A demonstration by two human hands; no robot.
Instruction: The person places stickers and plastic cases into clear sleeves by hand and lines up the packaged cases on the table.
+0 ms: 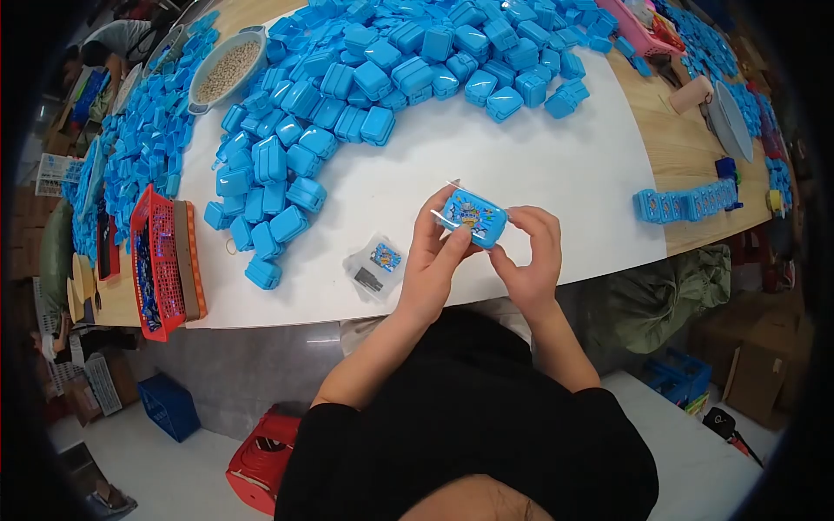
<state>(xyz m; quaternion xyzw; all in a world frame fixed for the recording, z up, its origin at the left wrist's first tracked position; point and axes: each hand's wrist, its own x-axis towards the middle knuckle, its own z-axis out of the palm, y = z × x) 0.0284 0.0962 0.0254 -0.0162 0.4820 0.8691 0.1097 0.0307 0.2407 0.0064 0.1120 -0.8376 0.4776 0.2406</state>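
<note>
Both my hands hold a small blue plastic case (484, 224) above the white table sheet. A colourful printed picture covers its upper face, and a clear strip of film sticks out at its left end. My left hand (432, 265) is closed round the left end, its thumb lying on the printed face. At the right end, my right hand (532, 256) pinches the edge between thumb and fingers. Left of my left wrist lies a clear plastic packet (375, 271) with a printed picture and a dark piece. A large heap of plain blue cases (373, 80) curves across the far side.
To the right stands a row of printed blue cases (686, 204). A red basket (155, 265) sits at the left table edge. At the back left, a bowl (263, 39) holds small beige pieces. A blue crate (168, 406) and a red stool (259, 469) stand on the floor.
</note>
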